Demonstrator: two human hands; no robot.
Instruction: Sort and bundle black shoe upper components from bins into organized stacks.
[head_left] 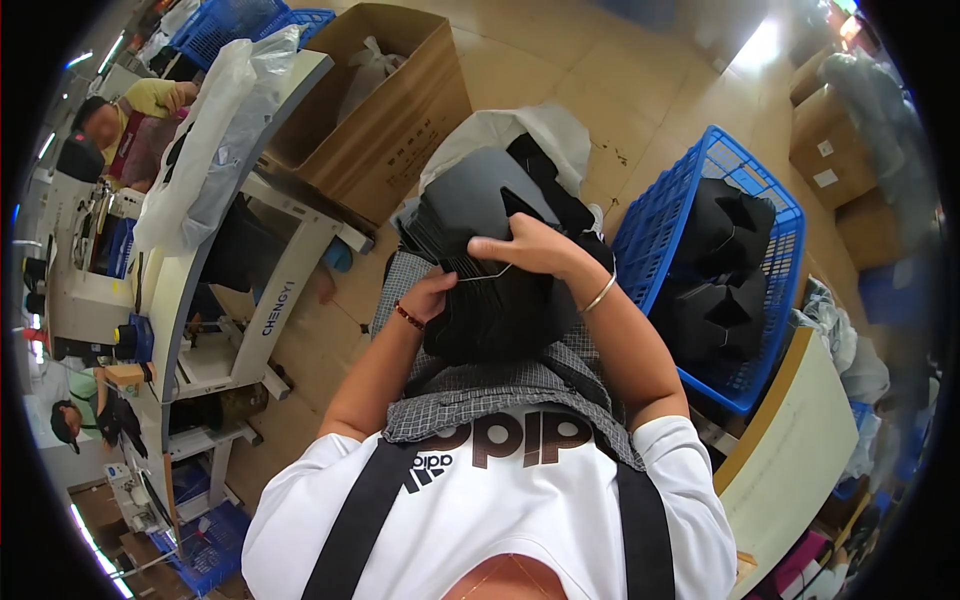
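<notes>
1. We are supporting the dark stack on our lap, over the checked apron; we should be staying level there, so the loose pieces are not sliding.
2. Our left hand is apparently pinching the white cord at the stack's left edge, though some fingers are hiding; we should be pressing just firmly enough to hold it without creasing the pieces.
3. Our right hand is lying over the stack, thumb pointing left, fingers bending near the notch; we cannot tell whether it is gripping cord, pieces or neither. We should be guiding the cord straight, so it is not catching on that notch.
4. The edges on the stack's left are fanning unevenly; we should be squaring them while handling the cord.
5. Beyond, the white bag is bunching up; we should be minding its folds around the cord.
6. Off to the right, the blue basket is holding similar dark bundles with pale cord showing, offering us a comparison.
</notes>
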